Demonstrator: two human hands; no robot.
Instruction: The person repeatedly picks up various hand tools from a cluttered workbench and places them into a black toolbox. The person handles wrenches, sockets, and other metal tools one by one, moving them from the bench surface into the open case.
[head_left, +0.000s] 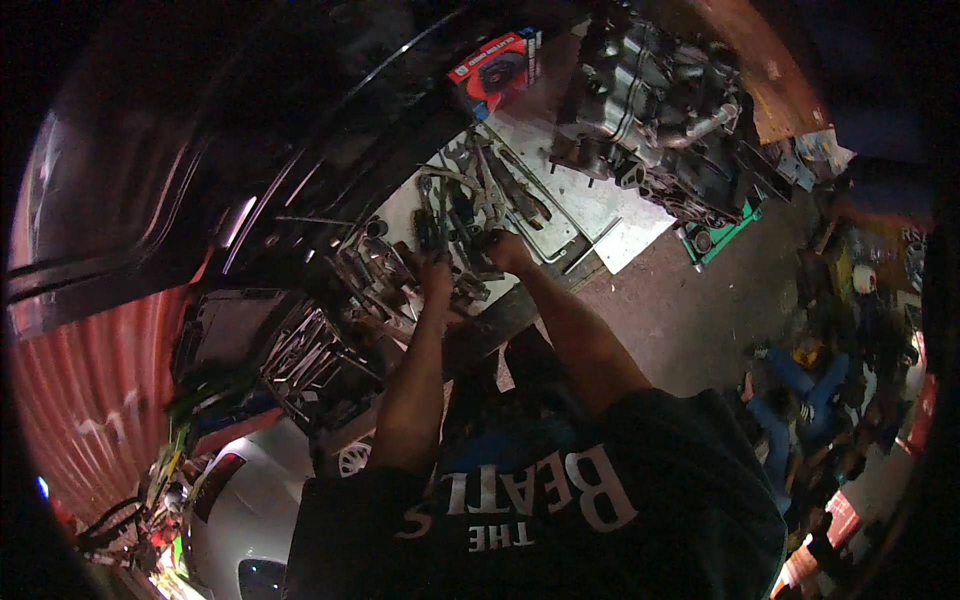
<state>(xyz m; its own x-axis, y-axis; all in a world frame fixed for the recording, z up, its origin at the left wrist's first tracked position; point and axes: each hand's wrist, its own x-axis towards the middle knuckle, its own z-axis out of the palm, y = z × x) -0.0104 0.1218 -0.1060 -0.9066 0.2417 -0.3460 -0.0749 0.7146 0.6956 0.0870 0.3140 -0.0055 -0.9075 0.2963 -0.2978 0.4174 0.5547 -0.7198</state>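
Both hands reach into a jumble of metal tools [372,262] on a white-topped bench [640,235]. My left hand [436,274] is closed at the near side of the pile, just below a dark elongated piece [428,228]; what it grips is lost in shadow. My right hand [508,252] is curled into a fist beside another dark part [466,240], and its fingers hide whatever is in them. Beyond the hands lie several long tools, among them what look like pliers [488,165]. A bent metal rod [560,210] runs to the right of these.
A greasy engine [650,110] stands at the far right, partly over a green frame [725,238]. At the back is a red box [495,72]. A tray of wrenches [310,360] sits left of my arms. Dark vehicle bodywork [250,130] overhangs the left. People [805,385] are at the right.
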